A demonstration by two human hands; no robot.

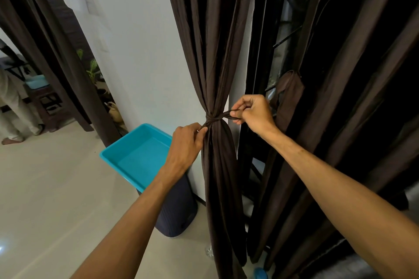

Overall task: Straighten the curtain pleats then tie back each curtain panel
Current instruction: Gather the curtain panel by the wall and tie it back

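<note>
Tying a dark brown curtain panel (215,63) at its gathered waist beside the white wall (136,52).

The left hand (186,145) pinches one end of the tie (214,118) just left of the knot, while the right hand (254,113), fingers curled, grips the other end to the right. A second panel (340,97) hangs loose over the window. A blue tray (136,154) sits on a dark bin (176,210) nearby.

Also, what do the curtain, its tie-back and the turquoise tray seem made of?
The curtain: woven fabric, probably; slight sheen on soft folds. The tie-back: seemingly the same brown cloth, cinched round the panel. The turquoise tray: likely moulded plastic; smooth, uniform colour, rounded rim.
</note>
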